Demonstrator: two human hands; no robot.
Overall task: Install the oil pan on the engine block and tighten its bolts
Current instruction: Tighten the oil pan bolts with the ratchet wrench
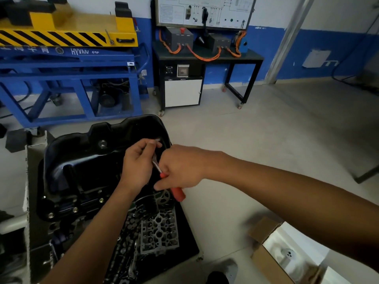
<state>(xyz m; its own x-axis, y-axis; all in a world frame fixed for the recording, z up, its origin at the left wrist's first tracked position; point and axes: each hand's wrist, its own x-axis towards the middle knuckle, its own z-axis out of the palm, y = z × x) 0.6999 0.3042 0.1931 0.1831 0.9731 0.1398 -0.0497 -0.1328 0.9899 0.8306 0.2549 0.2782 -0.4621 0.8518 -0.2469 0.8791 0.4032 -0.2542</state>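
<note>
Sitting at 5 o'clock, an open cardboard box (264,263) holds a white part (287,255) in pale packing. Toward 8 o'clock the black oil pan (82,160) lies on the engine block (160,234), with bolts (74,209) along its near flange. At the pan's 3 o'clock edge, the left hand (139,162) pinches the metal end of a red-handled wrench (176,192). The right hand (180,169) curls around its grip.

Both hands (160,169) grip a red-handled ratchet (174,188) over the black oil pan (82,160).
</note>
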